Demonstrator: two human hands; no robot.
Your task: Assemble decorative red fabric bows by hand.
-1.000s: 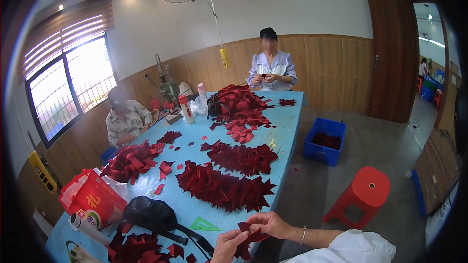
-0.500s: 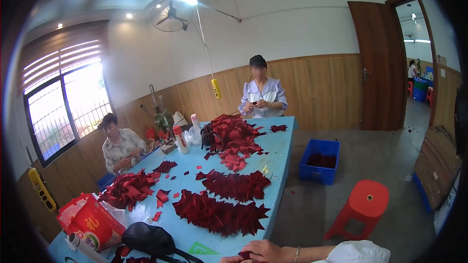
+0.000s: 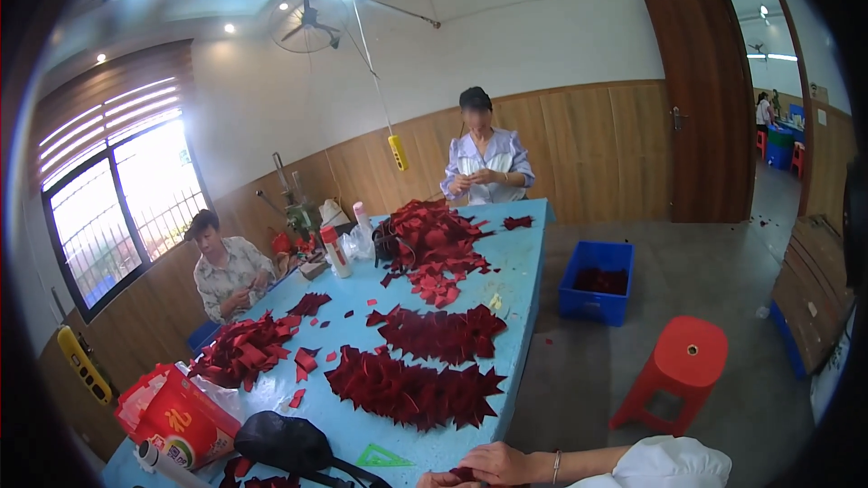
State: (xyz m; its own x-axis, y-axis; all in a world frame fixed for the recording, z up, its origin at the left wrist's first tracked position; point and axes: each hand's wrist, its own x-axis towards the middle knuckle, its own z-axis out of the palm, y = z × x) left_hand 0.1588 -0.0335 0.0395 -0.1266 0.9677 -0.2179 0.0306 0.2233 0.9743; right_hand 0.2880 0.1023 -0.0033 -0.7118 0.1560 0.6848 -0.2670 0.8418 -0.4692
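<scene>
At the bottom edge my right hand (image 3: 502, 464), in a white sleeve with a thin bracelet, closes its fingers on a dark red fabric piece (image 3: 463, 473). My left hand (image 3: 443, 481) barely shows beside it and touches the same piece. Both rest at the near end of a light blue table (image 3: 506, 289). Just beyond lies a long heap of dark red pointed pieces (image 3: 411, 390), with a second heap (image 3: 440, 333) farther on.
A black bag (image 3: 285, 441), a green triangle ruler (image 3: 384, 458) and a red carton (image 3: 176, 416) lie at my left. Two people work at the table: one seated left (image 3: 226, 271), one at the far end (image 3: 486, 167). A red stool (image 3: 678, 370) and blue crate (image 3: 599, 282) stand on the floor.
The view has tilted upward, so my hands have slid down to the bottom edge. They still hold the red piece. The two other people have stayed in place.
</scene>
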